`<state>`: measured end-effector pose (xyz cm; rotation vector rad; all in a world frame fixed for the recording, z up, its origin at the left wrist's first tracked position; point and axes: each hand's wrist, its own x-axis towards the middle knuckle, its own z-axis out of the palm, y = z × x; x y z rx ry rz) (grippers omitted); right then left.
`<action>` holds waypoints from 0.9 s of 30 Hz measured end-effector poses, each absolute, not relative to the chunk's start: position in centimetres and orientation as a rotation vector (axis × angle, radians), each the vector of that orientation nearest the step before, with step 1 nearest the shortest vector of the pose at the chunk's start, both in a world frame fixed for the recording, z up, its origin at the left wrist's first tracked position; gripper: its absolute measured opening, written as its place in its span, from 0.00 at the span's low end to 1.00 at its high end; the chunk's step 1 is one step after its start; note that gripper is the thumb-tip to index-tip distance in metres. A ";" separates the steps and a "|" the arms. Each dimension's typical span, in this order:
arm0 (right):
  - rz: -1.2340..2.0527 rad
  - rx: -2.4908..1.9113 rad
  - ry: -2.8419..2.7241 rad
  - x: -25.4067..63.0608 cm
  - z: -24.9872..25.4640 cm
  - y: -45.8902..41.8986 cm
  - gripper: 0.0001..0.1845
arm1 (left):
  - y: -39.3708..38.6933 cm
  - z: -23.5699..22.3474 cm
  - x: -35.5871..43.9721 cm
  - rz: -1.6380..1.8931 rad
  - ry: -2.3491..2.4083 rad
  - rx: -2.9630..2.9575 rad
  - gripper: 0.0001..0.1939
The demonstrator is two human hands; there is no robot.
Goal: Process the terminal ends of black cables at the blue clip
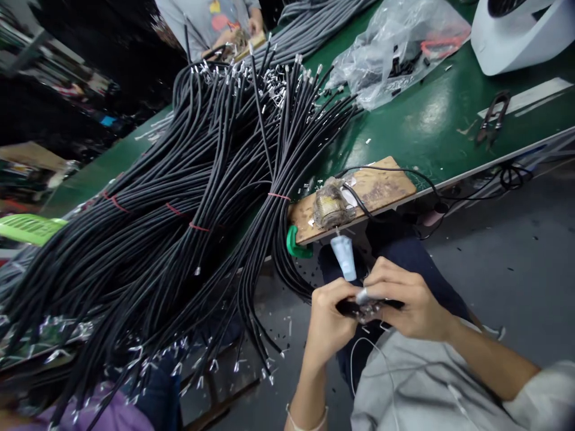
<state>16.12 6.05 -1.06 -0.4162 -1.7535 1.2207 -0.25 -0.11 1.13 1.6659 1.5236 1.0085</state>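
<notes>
Close together over the lap, my left hand (330, 317) and my right hand (406, 299) are both closed, fingertips almost meeting. A dark cable end appears to sit in my left hand, and black cables (291, 278) curve from the bundle to behind it. Between my right fingers and thumb is a small silver-grey piece (363, 296); blur hides what it is. Just beyond the fingers, a light-blue tapered piece (344, 258) hangs at the edge of a wooden board (386, 179). On that board lies a lump wrapped in clear tape (331, 205).
Large bundles of black cables (215, 161) with silver ends cover the green table (431, 120), some tied with red bands. A green clamp (297, 242) grips the board's corner. Pliers (493, 117), a plastic bag (395, 48) and a white housing (521, 36) lie right. Another person (202, 24) works opposite.
</notes>
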 end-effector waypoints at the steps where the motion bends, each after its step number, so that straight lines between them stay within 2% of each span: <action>1: 1.192 -0.439 -1.701 15.8 -1.0 5.9 0.04 | -0.3 1.0 -0.4 1.038 1.489 1.690 0.03; 3: 1.212 -0.487 -1.592 15.2 -1.2 5.7 0.03 | -0.9 0.9 -0.7 1.159 1.453 1.720 0.06; 6: 1.261 -0.551 -1.572 14.7 -1.3 5.6 0.10 | -1.8 0.8 -0.6 1.324 1.504 1.734 0.10; 10: 0.842 -0.681 -1.636 13.9 -1.1 4.8 0.12 | -2.3 0.7 0.5 1.334 1.684 1.710 0.07; 12: 0.756 -0.694 -1.596 13.5 -1.2 4.4 0.10 | -2.4 0.6 0.9 1.305 1.769 1.702 0.04; 15: 1.111 -0.644 -1.458 13.0 -1.7 4.1 0.09 | -2.4 0.5 0.9 1.290 1.814 1.645 0.04; 18: 1.656 -0.529 -1.182 12.6 -2.6 4.2 0.15 | -2.4 0.8 0.6 1.280 1.729 1.587 0.10; 20: 1.898 -0.485 -0.994 12.7 -3.0 4.3 0.20 | -2.2 1.2 0.4 1.227 1.684 1.586 0.14; 22: 1.973 -0.469 -0.956 13.2 -3.1 4.7 0.20 | -2.1 1.6 0.3 1.156 1.677 1.603 0.18; 24: 1.910 -0.453 -1.072 13.8 -3.0 5.1 0.18 | -1.9 2.0 0.2 1.099 1.674 1.610 0.21; 27: 1.791 -0.416 -1.225 14.1 -2.9 5.7 0.11 | -1.7 2.4 0.1 1.041 1.641 1.600 0.23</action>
